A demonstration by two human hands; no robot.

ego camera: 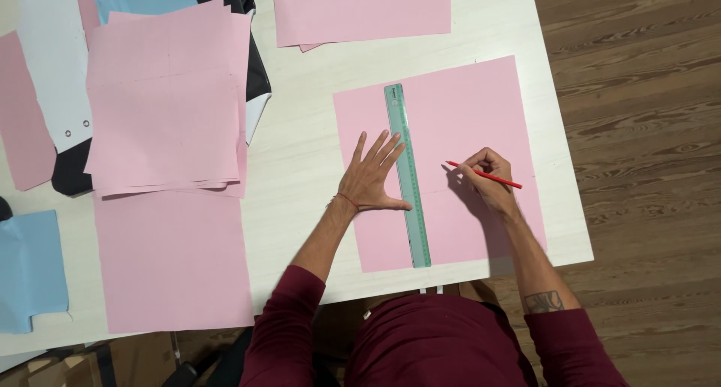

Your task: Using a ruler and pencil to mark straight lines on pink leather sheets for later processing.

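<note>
Pink sheet at frame centre, ruler pinned by flat, spread left hand.
Right hand grips red pencil; no line visible yet, so looks barely started.

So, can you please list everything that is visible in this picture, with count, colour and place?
ruler: one, green, lying lengthwise on the pink sheet
pink sheet: one, pink, at table's right end
pencil: one, red, in right hand
paper stack: one, pink, left of centre
large sheet: one, pink, near edge
far sheet: one, pink, far edge
blue paper: one, light blue, left edge
table: one, white
floor: brown wood, right
left hand: flat, pressing ruler
right hand: grip on pencil
</note>
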